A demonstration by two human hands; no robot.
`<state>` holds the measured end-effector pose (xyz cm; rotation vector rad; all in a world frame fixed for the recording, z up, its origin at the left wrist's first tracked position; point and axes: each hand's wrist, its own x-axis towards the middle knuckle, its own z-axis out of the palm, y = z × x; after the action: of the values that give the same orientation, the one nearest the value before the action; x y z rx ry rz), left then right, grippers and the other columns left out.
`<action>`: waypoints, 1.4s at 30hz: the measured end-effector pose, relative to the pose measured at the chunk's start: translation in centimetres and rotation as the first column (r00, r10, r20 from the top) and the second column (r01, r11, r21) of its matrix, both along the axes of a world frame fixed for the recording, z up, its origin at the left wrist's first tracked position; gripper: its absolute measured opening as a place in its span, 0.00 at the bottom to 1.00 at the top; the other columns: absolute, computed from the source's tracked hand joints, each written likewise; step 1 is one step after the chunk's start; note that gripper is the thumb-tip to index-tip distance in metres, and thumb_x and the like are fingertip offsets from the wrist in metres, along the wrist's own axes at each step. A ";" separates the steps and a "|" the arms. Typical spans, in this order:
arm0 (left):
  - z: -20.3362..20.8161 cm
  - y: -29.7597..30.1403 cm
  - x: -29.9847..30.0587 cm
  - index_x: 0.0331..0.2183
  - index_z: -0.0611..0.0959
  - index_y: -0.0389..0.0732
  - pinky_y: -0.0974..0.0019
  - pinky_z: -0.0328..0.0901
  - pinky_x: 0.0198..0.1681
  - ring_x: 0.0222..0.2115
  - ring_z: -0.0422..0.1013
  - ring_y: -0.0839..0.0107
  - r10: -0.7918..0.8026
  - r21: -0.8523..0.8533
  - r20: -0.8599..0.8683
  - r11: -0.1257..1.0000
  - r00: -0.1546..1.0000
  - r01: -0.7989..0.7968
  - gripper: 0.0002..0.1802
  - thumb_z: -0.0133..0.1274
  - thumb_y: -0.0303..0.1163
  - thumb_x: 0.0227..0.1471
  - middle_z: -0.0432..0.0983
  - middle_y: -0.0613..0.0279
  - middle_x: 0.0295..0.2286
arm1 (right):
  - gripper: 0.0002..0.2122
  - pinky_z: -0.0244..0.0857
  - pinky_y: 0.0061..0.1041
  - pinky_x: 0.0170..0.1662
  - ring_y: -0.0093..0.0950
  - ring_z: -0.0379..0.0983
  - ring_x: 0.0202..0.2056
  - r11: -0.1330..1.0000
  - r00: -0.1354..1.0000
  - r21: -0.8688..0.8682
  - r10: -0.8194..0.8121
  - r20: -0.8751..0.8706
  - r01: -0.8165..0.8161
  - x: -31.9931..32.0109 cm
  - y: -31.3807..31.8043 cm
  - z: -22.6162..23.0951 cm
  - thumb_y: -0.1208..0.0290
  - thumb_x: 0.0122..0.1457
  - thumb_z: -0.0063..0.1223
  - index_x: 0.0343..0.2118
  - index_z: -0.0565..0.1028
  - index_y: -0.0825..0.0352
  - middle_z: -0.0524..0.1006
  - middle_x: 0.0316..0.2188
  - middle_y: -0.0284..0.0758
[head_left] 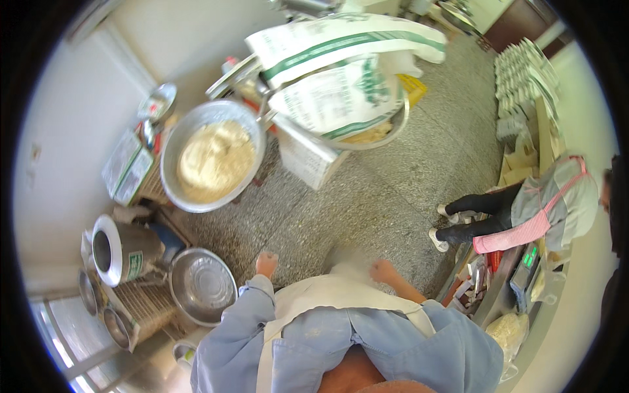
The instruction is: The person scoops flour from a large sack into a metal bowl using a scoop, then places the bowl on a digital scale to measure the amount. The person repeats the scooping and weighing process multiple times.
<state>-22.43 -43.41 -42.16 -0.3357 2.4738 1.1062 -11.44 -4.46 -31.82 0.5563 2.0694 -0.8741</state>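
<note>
My left hand [266,263] hangs beside my white apron [327,292], its fingers curled and nothing visible in them. It is nearest a wide, shiny metal basin [208,283], and apart from it. On the other side of the apron hangs my right hand [382,270], lower fingers smeared, so its grip is unclear. A pale blurred shape [346,263] shows just in front of the apron, between my hands; I cannot make out what it is. Farther ahead, a large metal bowl [171,160] holds a pale mass of dough or flour [216,160].
White and green sacks [341,98] lie over another large bowl [400,131] ahead. A tall metal pot [134,252] stands at left. On the right, a person in a pink apron [514,234] stands at a counter with a scale [524,272]. Egg trays [524,78] are stacked beyond.
</note>
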 end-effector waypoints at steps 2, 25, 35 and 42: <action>3.4 5.3 -4.8 0.31 0.78 0.35 0.60 0.65 0.34 0.30 0.71 0.57 -0.106 0.007 -0.130 0.994 0.986 0.108 0.17 0.51 0.38 0.40 0.75 0.49 0.29 | 0.11 0.65 0.31 0.28 0.34 0.72 0.23 0.998 0.950 0.035 0.057 -0.307 -0.048 -0.6 2.8 -0.6 0.65 0.46 0.46 0.23 0.74 0.67 0.74 0.19 0.41; 26.4 51.8 -43.9 0.41 0.69 0.43 0.61 0.62 0.37 0.35 0.63 0.63 -0.124 0.959 0.283 0.068 0.951 -0.276 0.13 0.39 0.39 0.56 0.65 0.58 0.37 | 0.09 0.67 0.22 0.23 0.24 0.70 0.20 0.328 0.239 -0.536 -0.944 -0.229 0.778 -12.6 24.1 5.3 0.68 0.53 0.46 0.25 0.70 0.70 0.72 0.19 0.35; 31.6 59.6 -52.9 0.35 0.73 0.34 0.72 0.64 0.36 0.32 0.69 0.70 0.699 0.992 -0.063 0.123 0.713 -0.033 0.13 0.48 0.33 0.49 0.71 0.60 0.31 | 0.09 0.63 0.26 0.19 0.24 0.67 0.16 0.162 0.158 -0.538 -0.986 -0.056 0.827 -10.9 43.8 1.2 0.71 0.53 0.46 0.23 0.68 0.72 0.71 0.17 0.38; 47.1 72.4 -49.5 0.42 0.70 0.29 0.67 0.64 0.37 0.34 0.69 0.69 0.651 0.792 -0.604 0.555 0.460 0.254 0.20 0.49 0.33 0.50 0.71 0.56 0.34 | 0.10 0.55 0.23 0.16 0.22 0.62 0.14 0.383 0.290 -0.585 -0.924 -0.250 0.715 -19.7 58.4 5.9 0.72 0.51 0.43 0.16 0.67 0.71 0.68 0.13 0.35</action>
<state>-71.95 29.02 4.93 0.3218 2.1569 3.0429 -31.17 53.97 -25.88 1.4001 1.8774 -2.2661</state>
